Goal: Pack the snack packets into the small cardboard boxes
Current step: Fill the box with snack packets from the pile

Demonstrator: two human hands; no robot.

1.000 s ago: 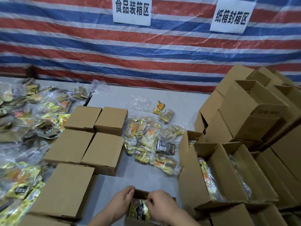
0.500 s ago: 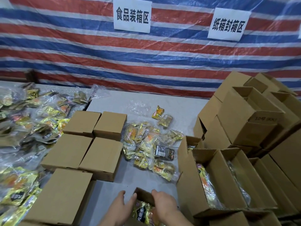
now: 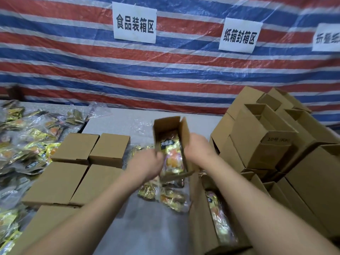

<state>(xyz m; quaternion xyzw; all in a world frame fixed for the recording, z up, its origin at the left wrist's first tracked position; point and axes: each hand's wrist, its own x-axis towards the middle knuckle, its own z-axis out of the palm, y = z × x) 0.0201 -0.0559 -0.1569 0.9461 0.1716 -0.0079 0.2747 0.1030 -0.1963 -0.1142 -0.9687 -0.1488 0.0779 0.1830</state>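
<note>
Striped tarp (image 3: 92,67) backs scene, white signs (image 3: 135,23) at 12 o'clock. Open empty cartons (image 3: 272,137) stacked at 3 o'clock; closed boxes (image 3: 77,173) at 9 o'clock. Small open box (image 3: 185,133) raised above table (image 3: 147,225), centre, snack packet (image 3: 172,157) inside. Left hand (image 3: 147,164) grips box's left wall; right hand (image 3: 197,148) clasps right wall. Loose packets (image 3: 27,144) heaped far 9 o'clock.

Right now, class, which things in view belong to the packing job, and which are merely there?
Part of the job:
open small box held up by both hands
snack packet inside it
left hand
right hand
loose packets on the table
closed boxes

Merely there:
striped tarp
paper signs
</note>
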